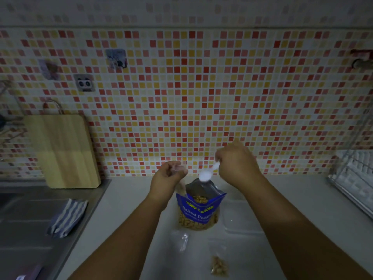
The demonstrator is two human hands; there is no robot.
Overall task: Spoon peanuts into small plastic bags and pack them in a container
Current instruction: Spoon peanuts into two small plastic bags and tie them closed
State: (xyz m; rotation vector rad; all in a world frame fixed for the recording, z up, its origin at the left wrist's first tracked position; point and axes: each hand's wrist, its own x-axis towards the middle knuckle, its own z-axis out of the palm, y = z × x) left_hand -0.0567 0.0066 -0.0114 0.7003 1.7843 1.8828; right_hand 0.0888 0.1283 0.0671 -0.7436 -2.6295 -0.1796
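Spoon [204, 175] over peanut bag [198, 211], container [240, 217] beside it, towel [67, 217] nr sink [24, 229]

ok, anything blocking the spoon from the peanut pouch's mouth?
Nothing visible. The right hand holds the spoon above the open peanut pouch; the left hand pinches a small bag off to the side.

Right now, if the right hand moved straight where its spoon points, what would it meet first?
Probably the open peanut bag: the right hand aims the white spoon down at its mouth; depth is unclear.
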